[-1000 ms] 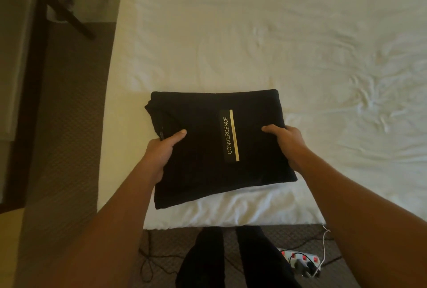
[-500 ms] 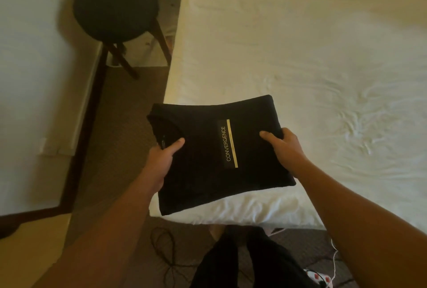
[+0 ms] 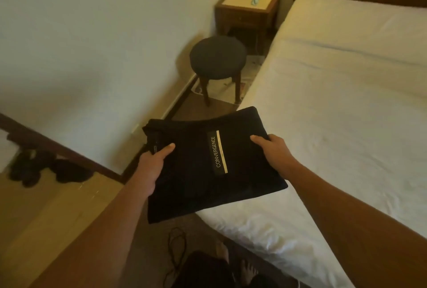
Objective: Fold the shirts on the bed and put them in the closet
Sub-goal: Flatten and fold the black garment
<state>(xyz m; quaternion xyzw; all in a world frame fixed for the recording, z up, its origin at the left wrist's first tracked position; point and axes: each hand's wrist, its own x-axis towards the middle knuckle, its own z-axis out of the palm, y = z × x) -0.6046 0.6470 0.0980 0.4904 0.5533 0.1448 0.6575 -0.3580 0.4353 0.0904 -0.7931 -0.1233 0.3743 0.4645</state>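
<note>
We hold a folded black shirt [image 3: 196, 167] up in the air with both hands. Our left hand [image 3: 151, 167] grips the left side near the collar, with the thumb lying on top and the other fingers hidden under the cloth. Our right hand [image 3: 275, 151] grips the right edge the same way, thumb on top and fingers tucked below. The shirt is flat and a bit tilted. It has a gold stripe and the word CONVERGENCE on it. Part of the shirt hangs over the corner of the bed [image 3: 335, 114], and part hangs over the floor [image 3: 208, 225].

The bed has a white sheet with some wrinkles. A round dark stool [image 3: 218, 56] stands on the floor beside the bed, near the wall [image 3: 92, 33]. Farther back there is a small wooden nightstand [image 3: 248, 8] with some small things on top. A thin black cord [image 3: 176, 248] lies on the floor near our bare feet [image 3: 248, 269]. Dark shoes [image 3: 39, 167] sit far to the left.
</note>
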